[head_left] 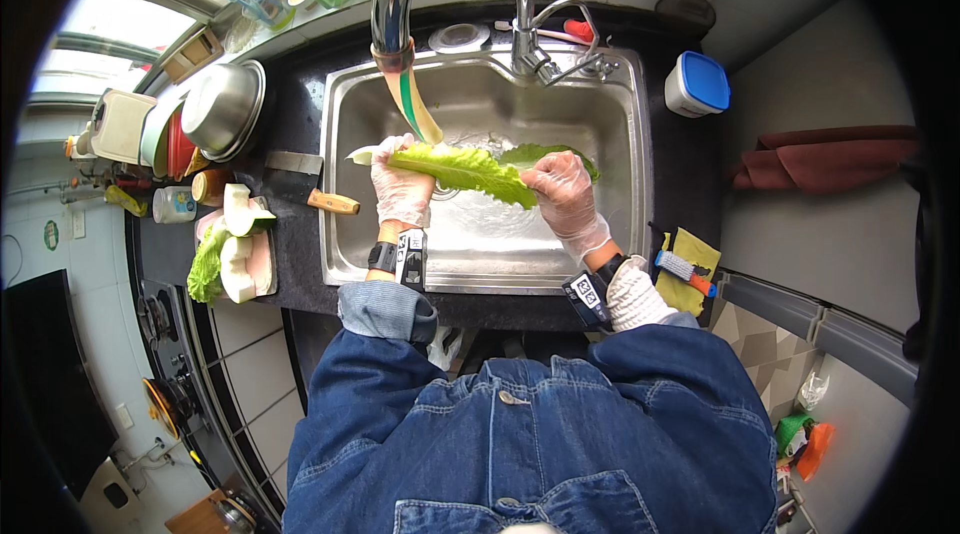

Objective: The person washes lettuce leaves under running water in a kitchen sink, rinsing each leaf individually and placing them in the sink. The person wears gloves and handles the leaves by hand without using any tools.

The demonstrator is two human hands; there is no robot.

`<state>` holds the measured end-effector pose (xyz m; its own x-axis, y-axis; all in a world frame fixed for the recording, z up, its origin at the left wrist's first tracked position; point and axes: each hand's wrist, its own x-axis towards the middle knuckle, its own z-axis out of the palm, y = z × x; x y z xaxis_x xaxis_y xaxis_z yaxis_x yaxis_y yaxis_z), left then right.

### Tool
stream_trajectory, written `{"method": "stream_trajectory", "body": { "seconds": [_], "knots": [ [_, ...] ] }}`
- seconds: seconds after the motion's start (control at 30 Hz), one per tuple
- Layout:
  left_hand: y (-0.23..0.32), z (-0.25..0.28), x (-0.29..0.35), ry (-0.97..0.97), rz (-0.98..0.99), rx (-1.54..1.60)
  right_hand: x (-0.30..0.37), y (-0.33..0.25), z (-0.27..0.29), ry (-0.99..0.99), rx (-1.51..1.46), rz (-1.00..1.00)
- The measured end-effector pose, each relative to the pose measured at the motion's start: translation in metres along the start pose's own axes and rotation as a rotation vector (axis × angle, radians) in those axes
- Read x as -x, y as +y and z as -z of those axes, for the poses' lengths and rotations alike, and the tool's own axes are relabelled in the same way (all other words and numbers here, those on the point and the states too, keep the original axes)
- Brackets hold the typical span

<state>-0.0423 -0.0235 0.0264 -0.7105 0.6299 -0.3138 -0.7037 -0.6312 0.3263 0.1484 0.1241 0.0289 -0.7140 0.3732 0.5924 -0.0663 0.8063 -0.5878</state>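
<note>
Denim jacket sleeves [520, 434] fill the lower edge of the view, and from them two gloved hands are extended over the stainless sink [630, 134]. A long lettuce leaf [465, 170] is held level across the middle of the basin, just below the green-tipped hose of the tap [412, 99]. The left hand [402, 186] is closed around the pale stalk end, while the right hand [562, 190] is closed on the darker, frilled tip, so the hands are kept apart with the leaf stretched between them. The leaf can be judged light, limp toward the tip and stiffer along the white rib; wet, it is likely to be slippery against the thin gloves and easily torn if pulled lengthwise. A firmer hold would be offered by the rib near the stalk, with the soft blade merely supported. On the dark worktop [300, 114] at the sink's left edge a cleaver with a wooden handle [310, 192] is laid, and beyond it cut lettuce pieces [232, 244] are gathered on a cutting board. A steel bowl [222, 109] is propped toward the worktop's far left corner, and a blue-lidded container [697, 84] is set at the sink's right edge.
</note>
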Motion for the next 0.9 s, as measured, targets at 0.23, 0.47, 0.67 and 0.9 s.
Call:
{"method": "stream_trajectory", "body": {
  "seconds": [0.23,0.47,0.67,0.9],
  "knots": [
    [-0.025,-0.015,-0.005,0.176,0.010,-0.242,0.023,0.017,-0.008,-0.404,-0.041,-0.300],
    [-0.032,-0.027,0.005,-0.068,0.083,-0.503,0.006,0.021,-0.021,-0.191,-0.351,-0.464],
    [-0.039,-0.039,0.023,-0.175,0.214,-0.467,-0.015,0.009,-0.060,-0.467,-0.803,-0.731],
    [-0.029,-0.033,0.029,0.170,-0.239,-0.901,-0.021,0.005,-0.071,-0.518,-0.757,-0.633]
  ]
}}
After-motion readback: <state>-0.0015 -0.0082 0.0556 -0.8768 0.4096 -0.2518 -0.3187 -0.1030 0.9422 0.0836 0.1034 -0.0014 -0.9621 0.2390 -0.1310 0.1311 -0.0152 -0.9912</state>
